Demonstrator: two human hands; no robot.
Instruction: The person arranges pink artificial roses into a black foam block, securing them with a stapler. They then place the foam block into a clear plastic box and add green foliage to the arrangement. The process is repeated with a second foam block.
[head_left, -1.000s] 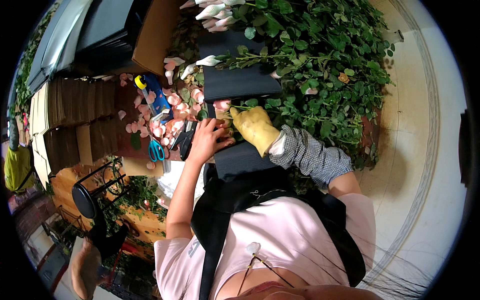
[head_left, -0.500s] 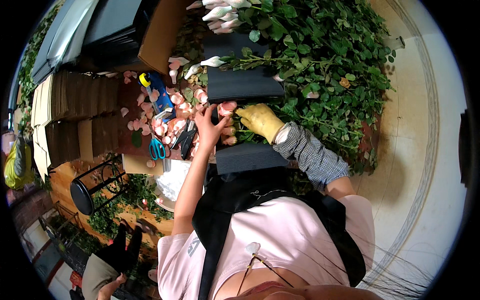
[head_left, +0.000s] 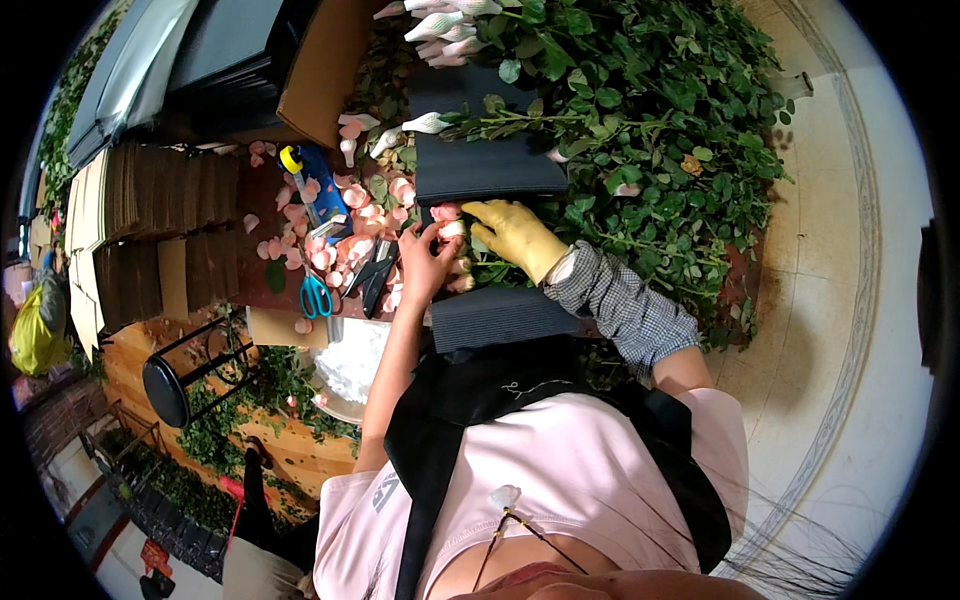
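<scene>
Several pink roses (head_left: 459,266) lie in a stacked row between two dark corrugated cardboard pieces, heads to the left and leafy stems to the right. My bare left hand (head_left: 425,262) is at the heads, its fingers curled round a pale pink rose (head_left: 452,230). My right hand (head_left: 520,240), in a yellow glove, reaches in from the stem side. Its fingertips close on the uppermost pink rose (head_left: 445,212), just behind the bloom; the stem there is hidden. Loose petals (head_left: 368,220) and a black stapler-like tool (head_left: 375,280) lie beside my left hand.
Teal-handled scissors (head_left: 316,296) and a blue item with a yellow-capped tube (head_left: 291,160) lie among the petals. Cardboard stacks (head_left: 150,195) stand at left. Leafy stems (head_left: 650,150) pile up at right, with net-sleeved buds (head_left: 428,123) at the back. A black stool (head_left: 165,392) stands lower left.
My left hand has drawn back slightly and its fingers have curled in on a rose. My gloved right hand has shifted a little left over the top rose. A person at lower left has moved.
</scene>
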